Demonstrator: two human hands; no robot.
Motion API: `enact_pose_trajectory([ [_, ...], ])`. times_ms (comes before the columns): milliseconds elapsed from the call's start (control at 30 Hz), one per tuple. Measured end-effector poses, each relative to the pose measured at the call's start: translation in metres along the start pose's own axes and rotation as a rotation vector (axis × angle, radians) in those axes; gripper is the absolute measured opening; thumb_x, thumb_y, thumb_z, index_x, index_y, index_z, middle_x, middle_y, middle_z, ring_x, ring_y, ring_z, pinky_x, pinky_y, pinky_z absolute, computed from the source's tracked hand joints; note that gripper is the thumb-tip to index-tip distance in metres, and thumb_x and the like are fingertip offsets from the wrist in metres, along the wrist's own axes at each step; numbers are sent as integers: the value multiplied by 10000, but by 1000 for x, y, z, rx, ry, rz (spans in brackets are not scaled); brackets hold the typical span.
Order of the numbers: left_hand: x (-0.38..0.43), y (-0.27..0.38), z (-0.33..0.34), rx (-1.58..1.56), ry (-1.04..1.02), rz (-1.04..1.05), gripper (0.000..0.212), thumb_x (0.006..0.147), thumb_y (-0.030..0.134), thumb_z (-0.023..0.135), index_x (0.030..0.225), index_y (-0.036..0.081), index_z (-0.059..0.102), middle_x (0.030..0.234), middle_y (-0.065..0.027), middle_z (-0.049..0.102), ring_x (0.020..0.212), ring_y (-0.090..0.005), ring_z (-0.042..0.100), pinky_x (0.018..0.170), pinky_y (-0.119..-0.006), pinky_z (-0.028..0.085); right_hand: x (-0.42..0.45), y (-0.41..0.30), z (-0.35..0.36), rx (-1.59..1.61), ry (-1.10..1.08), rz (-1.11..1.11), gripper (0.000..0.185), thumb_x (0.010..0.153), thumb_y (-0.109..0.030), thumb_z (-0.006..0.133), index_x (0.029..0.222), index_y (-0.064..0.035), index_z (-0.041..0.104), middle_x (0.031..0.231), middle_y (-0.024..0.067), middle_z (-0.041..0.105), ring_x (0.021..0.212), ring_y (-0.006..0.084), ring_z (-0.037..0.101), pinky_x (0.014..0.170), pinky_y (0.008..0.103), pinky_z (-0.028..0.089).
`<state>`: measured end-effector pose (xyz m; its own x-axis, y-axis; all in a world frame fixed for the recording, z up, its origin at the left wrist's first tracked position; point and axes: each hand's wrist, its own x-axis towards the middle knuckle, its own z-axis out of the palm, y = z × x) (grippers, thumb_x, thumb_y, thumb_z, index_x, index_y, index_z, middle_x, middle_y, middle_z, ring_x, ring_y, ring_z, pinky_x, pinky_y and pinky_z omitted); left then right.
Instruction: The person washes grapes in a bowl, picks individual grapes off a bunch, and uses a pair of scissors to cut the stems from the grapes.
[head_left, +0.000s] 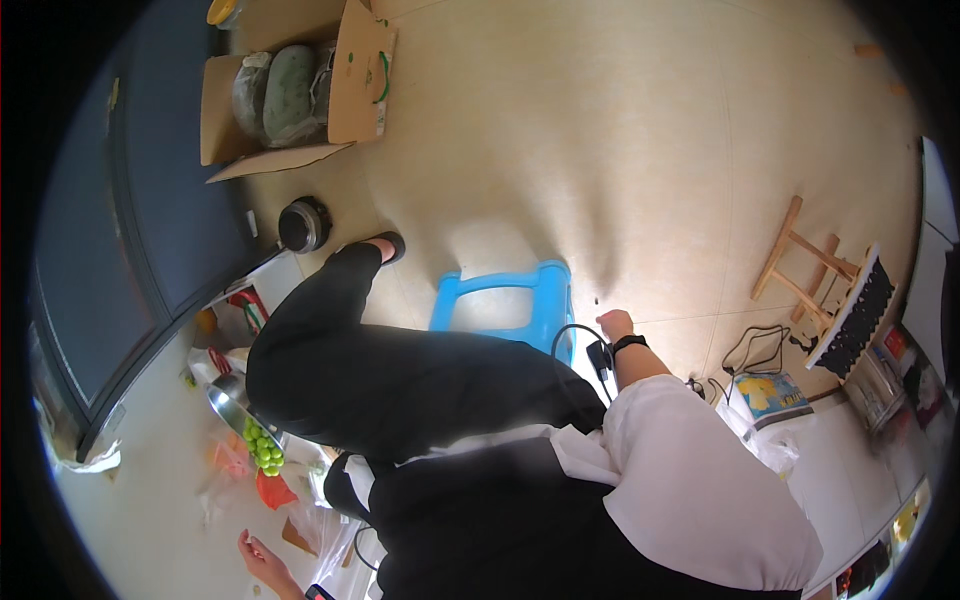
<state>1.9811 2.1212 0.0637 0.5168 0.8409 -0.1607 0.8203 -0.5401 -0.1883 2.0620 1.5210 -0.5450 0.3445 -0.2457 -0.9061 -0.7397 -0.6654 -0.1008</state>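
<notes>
My left hand (262, 561) is at the lower left over the white surface, its fingers half bent and nothing seen in it. A dark band or watch (319, 592) is on that wrist. Beyond it lie a red plastic bag (275, 491), green grapes (262, 448) and a metal bowl (229, 397) seen edge-on. My right hand (616, 324) hangs low on the right with its fingers curled in, and no held thing shows. It wears a black wristband (630, 343). A black cable with a small black box (600, 358) hangs beside it, close to a blue plastic stool (553, 300).
An open cardboard box (364, 82) holding large wrapped green gourds or melons stands on the tiled floor. A dark round pot (304, 225) sits near my foot (386, 247). At right are a small wooden-legged stool (847, 315), a coiled cable (754, 352) and a blue package (772, 397).
</notes>
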Motion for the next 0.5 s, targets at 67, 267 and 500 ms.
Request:
enact_pose_trajectory([
  [67, -11, 5, -9, 31, 39, 17, 301, 927, 194, 433, 1149, 3, 503, 1036, -122, 573, 847, -181, 538, 740, -270, 435, 0, -2, 3, -65, 42, -40, 211, 670, -235, 697, 768, -53, 652, 740, 117, 648, 722, 263, 622, 696, 347, 487],
  [267, -47, 0, -29, 168, 74, -55, 289, 914, 175, 447, 1136, 3, 515, 978, -104, 588, 773, -164, 525, 679, -264, 429, -2, -19, -4, -21, 173, -38, 149, 679, -182, 635, 780, -74, 657, 812, 133, 650, 804, 315, 614, 748, 374, 485],
  [500, -72, -21, -41, 170, 207, 7, 286, 899, 175, 458, 1118, 3, 524, 855, -90, 563, 712, -150, 500, 635, -261, 421, -22, -34, -9, 13, 153, -204, 137, 744, -77, 535, 825, -97, 643, 877, 173, 619, 836, 351, 594, 753, 401, 476],
])
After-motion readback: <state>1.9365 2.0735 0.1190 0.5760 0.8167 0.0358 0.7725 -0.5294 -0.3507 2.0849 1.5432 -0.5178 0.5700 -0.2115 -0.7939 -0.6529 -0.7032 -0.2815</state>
